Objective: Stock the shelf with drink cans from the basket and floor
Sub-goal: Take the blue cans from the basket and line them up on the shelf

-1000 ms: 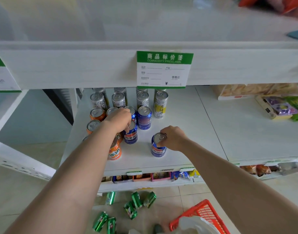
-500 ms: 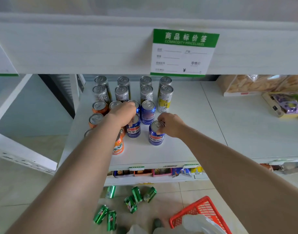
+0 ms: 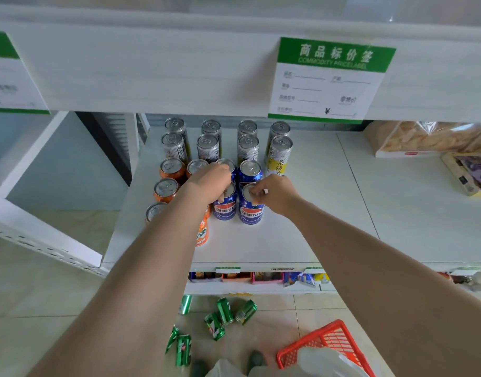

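Note:
On the white shelf (image 3: 310,213) stand rows of cans: silver ones (image 3: 208,146) at the back, orange ones (image 3: 166,189) on the left, blue ones in the middle. My left hand (image 3: 208,182) grips the top of a blue can (image 3: 225,206). Right beside it, my right hand (image 3: 277,193) pinches the rim of another blue can (image 3: 250,212). Both cans stand upright on the shelf, side by side. An orange can (image 3: 202,234) shows partly under my left forearm. Several green cans (image 3: 225,311) lie on the floor below.
A red basket (image 3: 332,341) holding a white bag sits on the floor at lower right. Snack packs (image 3: 430,138) and a box (image 3: 470,172) occupy the shelf's right side. A price label (image 3: 329,80) hangs from the upper shelf edge. Bare shelf lies right of the cans.
My right hand has slid its blue can back and left until it stands beside the can under my left hand. The view has moved closer.

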Available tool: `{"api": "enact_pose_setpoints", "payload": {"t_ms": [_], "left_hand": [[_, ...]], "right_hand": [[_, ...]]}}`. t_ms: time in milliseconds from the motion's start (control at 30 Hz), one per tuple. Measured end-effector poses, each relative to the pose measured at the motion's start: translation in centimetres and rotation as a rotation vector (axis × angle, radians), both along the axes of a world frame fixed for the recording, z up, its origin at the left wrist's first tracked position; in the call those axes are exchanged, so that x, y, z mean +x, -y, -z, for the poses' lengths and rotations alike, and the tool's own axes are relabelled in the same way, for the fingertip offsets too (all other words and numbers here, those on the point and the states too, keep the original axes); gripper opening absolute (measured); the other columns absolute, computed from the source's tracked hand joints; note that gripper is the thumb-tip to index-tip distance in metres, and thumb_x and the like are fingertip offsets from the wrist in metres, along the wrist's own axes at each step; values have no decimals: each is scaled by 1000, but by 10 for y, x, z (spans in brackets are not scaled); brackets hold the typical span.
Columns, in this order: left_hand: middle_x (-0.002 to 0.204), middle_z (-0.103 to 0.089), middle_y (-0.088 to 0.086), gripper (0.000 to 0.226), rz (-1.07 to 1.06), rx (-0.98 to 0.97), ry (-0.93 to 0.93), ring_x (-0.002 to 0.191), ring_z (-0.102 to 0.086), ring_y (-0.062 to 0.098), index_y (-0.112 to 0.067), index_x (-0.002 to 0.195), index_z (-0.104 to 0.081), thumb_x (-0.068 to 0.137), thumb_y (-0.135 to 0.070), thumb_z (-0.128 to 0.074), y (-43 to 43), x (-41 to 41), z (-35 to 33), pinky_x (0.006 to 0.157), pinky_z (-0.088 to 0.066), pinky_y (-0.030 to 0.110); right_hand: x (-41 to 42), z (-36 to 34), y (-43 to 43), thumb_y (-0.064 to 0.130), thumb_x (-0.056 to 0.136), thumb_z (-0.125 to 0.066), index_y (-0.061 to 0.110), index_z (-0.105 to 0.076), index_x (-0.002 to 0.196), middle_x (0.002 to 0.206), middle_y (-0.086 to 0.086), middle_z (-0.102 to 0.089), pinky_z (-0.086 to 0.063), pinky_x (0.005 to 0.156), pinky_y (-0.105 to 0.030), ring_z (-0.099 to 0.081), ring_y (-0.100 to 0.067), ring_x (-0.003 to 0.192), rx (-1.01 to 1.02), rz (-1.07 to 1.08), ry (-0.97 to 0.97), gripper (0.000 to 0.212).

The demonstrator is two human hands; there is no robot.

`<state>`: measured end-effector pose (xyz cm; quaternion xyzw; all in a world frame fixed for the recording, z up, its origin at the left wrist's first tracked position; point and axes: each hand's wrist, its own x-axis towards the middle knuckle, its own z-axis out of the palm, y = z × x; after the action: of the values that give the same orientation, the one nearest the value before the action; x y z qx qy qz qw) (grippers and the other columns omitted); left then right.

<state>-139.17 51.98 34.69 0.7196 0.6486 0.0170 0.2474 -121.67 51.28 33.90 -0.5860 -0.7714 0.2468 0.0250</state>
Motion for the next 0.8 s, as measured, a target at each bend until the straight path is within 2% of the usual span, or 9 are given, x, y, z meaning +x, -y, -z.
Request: {"api": "enact_pose_setpoints", "payload": {"t_ms": [67, 133, 200, 300, 400, 533, 600, 667, 800], "left_hand": [[71, -64, 12, 16, 24, 17, -35, 52, -62, 16, -8, 82, -45, 93, 2, -41, 0, 0, 0, 49, -44, 26], [66, -62, 9, 14, 43, 32, -56, 53, -63, 17, -8, 84, -46, 93, 2, -41, 0, -1, 0, 51, -45, 27], [66, -59, 7, 17, 62, 45, -87, 50, -58, 13, -9, 79, -44, 92, 2, -44, -1, -2, 1, 48, -40, 24], [77, -62, 11, 19, 103, 52, -135, 58, -60, 17, -10, 77, -43, 91, 1, -50, -2, -3, 2, 51, -41, 25], [77, -56, 9, 31, 130, 77, -173, 59, -54, 16, -13, 67, -37, 88, 3, -54, -3, -4, 2, 47, -32, 23], [76, -58, 9, 26, 128, 81, -169, 56, -58, 16, -10, 70, -40, 90, 3, -50, -5, -6, 7, 51, -40, 26], [84, -63, 13, 33, 148, 88, -175, 58, -57, 18, -13, 63, -39, 90, 2, -51, -7, -8, 9, 51, -38, 26], [90, -63, 14, 41, 172, 102, -181, 58, -53, 16, -17, 58, -34, 90, 1, -52, -7, -9, 9, 50, -32, 25], [88, -64, 15, 39, 187, 128, -189, 58, -59, 17, -17, 60, -35, 91, 1, -48, -7, -9, 10, 48, -34, 23]], "right_hand": [[-1, 0, -1, 23, 92, -65, 16, -73, 117, 118, -6, -68, -50, 91, -31, -62, -28, 106, 3, -2, 13, 27], [-1, 2, -1, 22, 92, -65, 16, -73, 115, 119, -5, -68, -48, 90, -30, -61, -27, 106, 12, 7, -8, 25], [-1, 3, -1, 21, 92, -65, 16, -74, 114, 119, -5, -67, -47, 89, -29, -60, -26, 107, 24, 8, -25, 24], [-1, 4, -3, 20, 92, -65, 16, -74, 114, 118, -5, -68, -46, 87, -28, -61, -26, 106, 26, 11, -34, 24], [-3, 7, -3, 20, 93, -63, 16, -74, 114, 117, -5, -68, -45, 82, -26, -61, -26, 104, 34, 47, -66, 24], [-5, 8, -3, 22, 96, -59, 16, -72, 116, 117, -7, -68, -44, 76, -25, -61, -26, 103, 45, 85, -91, 25], [-6, 9, -3, 21, 96, -60, 15, -72, 117, 117, -8, -67, -44, 75, -26, -61, -27, 102, 50, 89, -90, 25], [-5, 9, -2, 17, 94, -61, 16, -71, 117, 117, -9, -67, -47, 76, -28, -61, -27, 103, 52, 94, -90, 25], [-5, 6, -1, 16, 94, -60, 17, -69, 119, 119, -10, -66, -54, 85, -34, -61, -28, 105, 43, 97, -70, 27]]}}
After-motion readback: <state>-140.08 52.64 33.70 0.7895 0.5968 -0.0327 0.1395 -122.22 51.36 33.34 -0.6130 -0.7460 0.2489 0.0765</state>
